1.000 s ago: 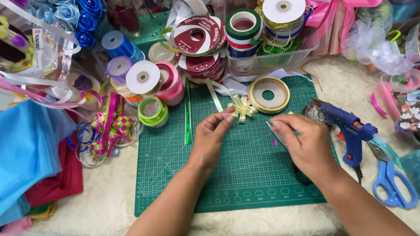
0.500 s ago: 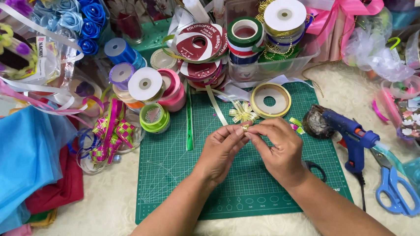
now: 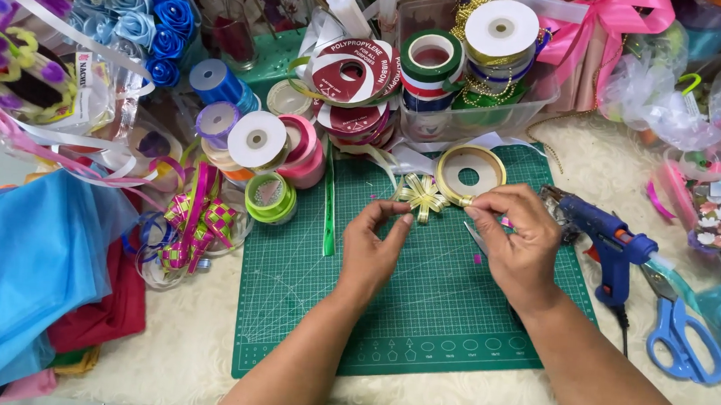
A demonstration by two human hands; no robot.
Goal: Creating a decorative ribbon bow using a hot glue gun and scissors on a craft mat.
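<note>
Small yellow ribbon bow (image 3: 421,194), lying on the green cutting mat (image 3: 302,308) near its far edge, pinched between both hands. Left of the grip: a green strip (image 3: 329,200) laid along the mat, then spools of ribbon (image 3: 257,139) and a heap of blue fabric (image 3: 18,263) well apart. At the grip: left hand (image 3: 371,250) with thumb and forefinger closed on the bow's near right edge; right hand (image 3: 517,243) with fingertips pinching at the bow's right side, just by an open yellow ribbon reel (image 3: 470,174) that touches the bow. Whether the right fingers clamp a loop or a loose tail, hard to tell. Right of the grip: blue glue gun (image 3: 608,237) near the right wrist, blue scissors (image 3: 683,335) farther out. Likely very light, thin and springy, slick on the surface, easily creased or pulled out of shape; best taken at the bound centre, not by the loops.
</note>
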